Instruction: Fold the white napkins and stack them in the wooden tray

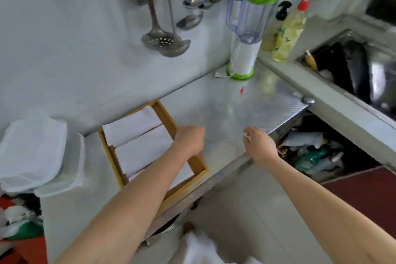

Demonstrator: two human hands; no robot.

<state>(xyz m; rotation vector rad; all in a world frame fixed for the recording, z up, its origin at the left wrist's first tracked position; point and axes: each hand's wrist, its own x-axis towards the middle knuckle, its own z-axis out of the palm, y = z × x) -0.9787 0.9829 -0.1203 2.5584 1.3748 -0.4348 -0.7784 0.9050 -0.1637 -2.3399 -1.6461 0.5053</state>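
Observation:
A wooden tray (166, 113) lies on the metal counter against the wall. Folded white napkins (137, 135) fill it in overlapping stacks. My left hand (189, 139) sits on the tray's right rim, its fingers curled down over the wood and hidden from view. My forearm crosses the tray's near corner and covers part of the napkins. My right hand (258, 143) hovers over the counter's front edge, to the right of the tray, with relaxed, spread fingers and nothing in it.
Clear plastic containers (36, 152) holding white cloth stand left of the tray. A green-lidded blender (246, 34) and an oil bottle (289, 30) stand at the back right. Ladles (162, 40) hang on the wall. A sink (360, 70) lies at right, with a cluttered shelf (310, 150) below.

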